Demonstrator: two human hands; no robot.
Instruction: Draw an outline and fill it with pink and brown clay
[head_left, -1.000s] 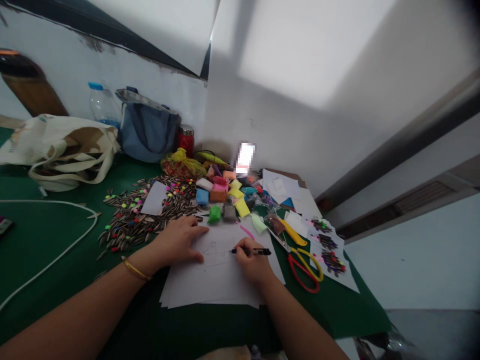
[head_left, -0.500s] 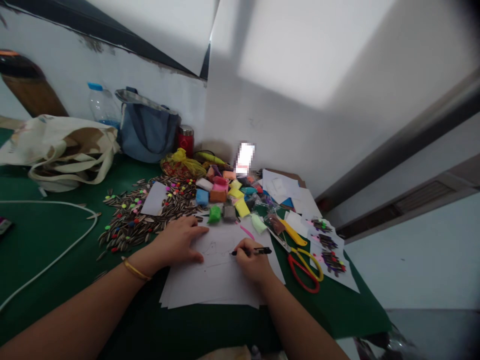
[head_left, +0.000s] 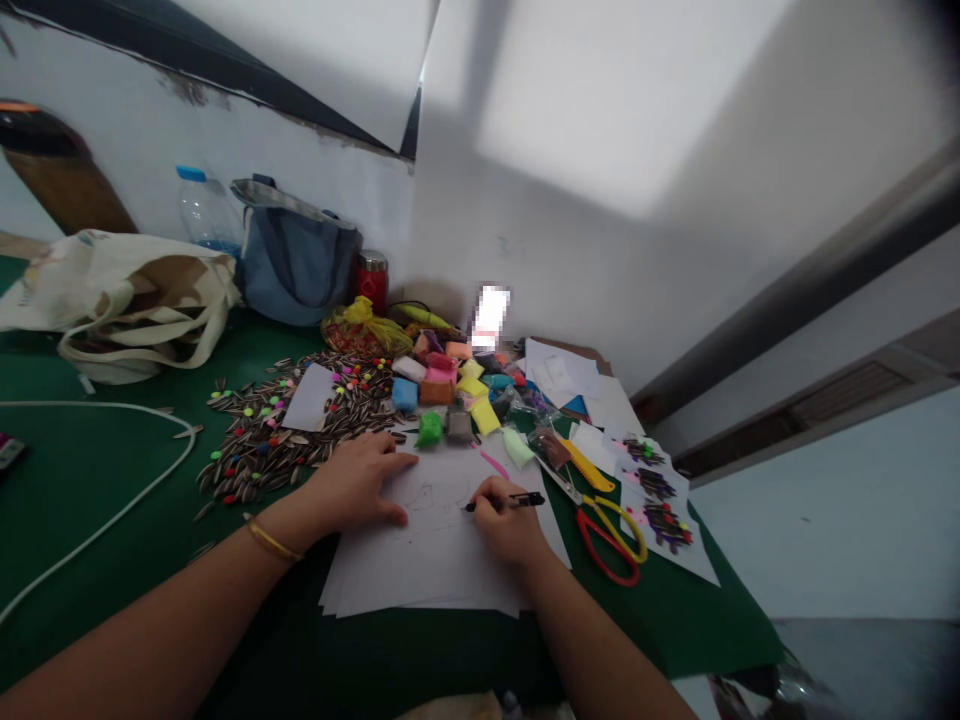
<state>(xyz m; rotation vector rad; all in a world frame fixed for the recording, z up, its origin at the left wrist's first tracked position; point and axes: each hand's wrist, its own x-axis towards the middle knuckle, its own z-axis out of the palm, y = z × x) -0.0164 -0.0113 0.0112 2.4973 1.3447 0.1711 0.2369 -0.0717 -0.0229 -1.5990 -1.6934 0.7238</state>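
A stack of white paper (head_left: pixel 427 580) lies in front of me, with faint thin line drawing on its top sheet. My right hand (head_left: pixel 506 525) grips a black pen (head_left: pixel 525 499), its tip at the sheet near the drawn lines. Flat on the paper's left side rests my left hand (head_left: pixel 364 482), fingers spread, thumb and index apart; a gold bangle (head_left: pixel 271 540) circles that wrist. Just beyond the sheet sit packets of coloured clay, among them a green one (head_left: pixel 430 428) and a grey one (head_left: pixel 459 426). A pink strip (head_left: pixel 493 463) lies at the paper's upper edge.
Striped seeds with coloured beads (head_left: pixel 255 450) are heaped at left. Scissors (head_left: pixel 611 540) and a yellow cutter (head_left: pixel 589 466) lie right, beside paper bearing seed clusters (head_left: pixel 667 525). Behind stand a blue bag (head_left: pixel 300 265), a red flask (head_left: pixel 372 282) and a lit, blurred-out screen (head_left: pixel 491 315). A white cable (head_left: pixel 135 512) curves at left.
My right hand and the pen have shifted very slightly to the right, and the drawn lines near the tip look a little longer. My left hand stays in place.
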